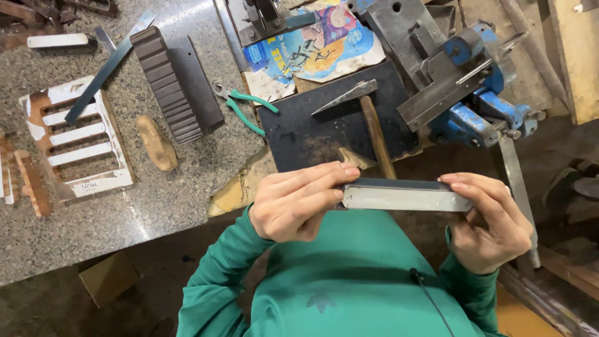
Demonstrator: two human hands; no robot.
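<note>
**Metal strip held up in both hands, tools lying idle**

I see both hands raised in front of the green sweater at lower centre of the frame, gripping a flat grey metal strip (405, 196) by its ends. The left hand (296, 203) pinches the left end, fingers (324, 175) laid across its top edge and pressed together. The right hand (490, 221) cups the right end, fingers curled over it.

As I judge it, the piece is off the worktop (187, 175) and being looked over rather than worked: the hammer (371, 118) lies untouched on the dark plate (299, 134) just above the hands, and the green-handled pliers (246, 106) rest to its left. The blue bench vise (480, 103) at upper right holds a different steel part; the strip is not clamped. The ridged dark block (168, 81) and the white slotted frame (81, 140) at left sit apart from the hands. I cannot tell what finishing remains on the strip.
</note>
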